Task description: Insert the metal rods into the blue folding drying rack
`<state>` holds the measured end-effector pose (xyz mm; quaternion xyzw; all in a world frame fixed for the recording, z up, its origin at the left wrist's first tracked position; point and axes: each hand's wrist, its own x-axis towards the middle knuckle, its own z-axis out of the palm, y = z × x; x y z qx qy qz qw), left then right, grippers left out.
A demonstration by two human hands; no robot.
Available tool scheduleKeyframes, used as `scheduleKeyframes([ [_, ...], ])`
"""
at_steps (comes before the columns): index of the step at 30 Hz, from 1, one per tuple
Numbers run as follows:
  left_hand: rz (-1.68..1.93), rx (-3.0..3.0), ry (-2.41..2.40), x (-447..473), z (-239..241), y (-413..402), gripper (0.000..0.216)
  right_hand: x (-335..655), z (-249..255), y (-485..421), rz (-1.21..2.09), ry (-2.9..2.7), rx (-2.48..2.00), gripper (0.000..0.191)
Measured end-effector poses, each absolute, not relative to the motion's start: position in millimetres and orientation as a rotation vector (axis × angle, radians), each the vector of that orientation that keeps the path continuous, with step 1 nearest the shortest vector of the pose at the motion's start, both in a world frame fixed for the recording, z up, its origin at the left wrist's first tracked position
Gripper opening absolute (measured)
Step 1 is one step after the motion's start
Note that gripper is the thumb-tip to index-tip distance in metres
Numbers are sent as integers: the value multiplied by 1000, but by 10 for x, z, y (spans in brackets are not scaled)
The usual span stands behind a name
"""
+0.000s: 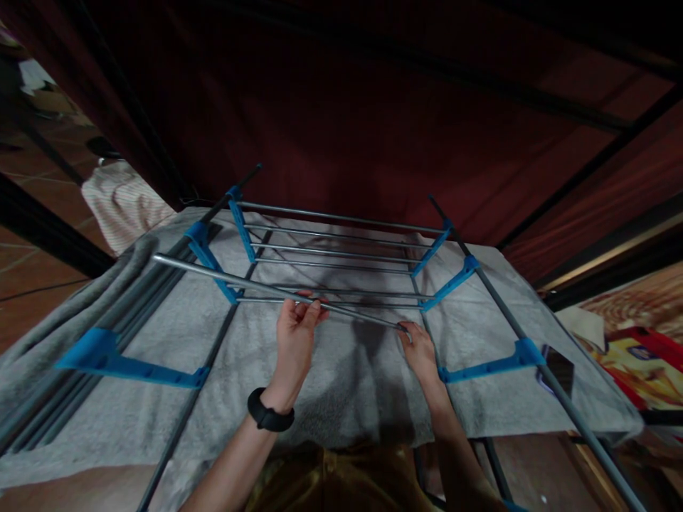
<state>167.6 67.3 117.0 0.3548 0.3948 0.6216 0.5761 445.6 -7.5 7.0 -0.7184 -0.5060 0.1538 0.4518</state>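
A thin grey metal rod (213,272) slants across the middle, held above a partly built rack. My left hand (299,331) pinches it near its middle, and a black band circles that wrist. At the rod's right end, my right hand (419,348) has its fingers closed round the tip. The rack has blue plastic brackets (448,284) on long grey side poles (501,306). Several crossbars (336,249) join the far brackets. Closer to me, a left bracket (133,366) and a right bracket (491,361) have no bar between them.
A grey blanket (341,370) covers the table under the rack. Several loose grey tubes (69,402) lie along the left side. A phone (558,370) rests by the right pole. Dark red cloth (341,121) hangs behind, and a striped cloth (125,203) drapes at left.
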Motion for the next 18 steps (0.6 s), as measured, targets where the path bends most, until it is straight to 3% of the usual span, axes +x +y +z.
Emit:
scheduleKeyframes([
  [6, 1340, 1040, 920, 1866, 1157, 631, 35, 3861, 113, -116, 579, -1257, -1705, 23],
  [12, 1226, 1283, 1119, 1940, 1018, 409, 28, 2972, 126, -123, 1024, -1235, -1412, 26],
  [16, 1150, 1621, 1240, 1630, 1185, 487, 36, 2899, 274, -91, 1208, -1213, -1208, 56],
  [18, 1109, 1764, 1276, 1457, 1237, 539, 33, 2989, 380, -32, 1197, -1106, -1185, 57],
])
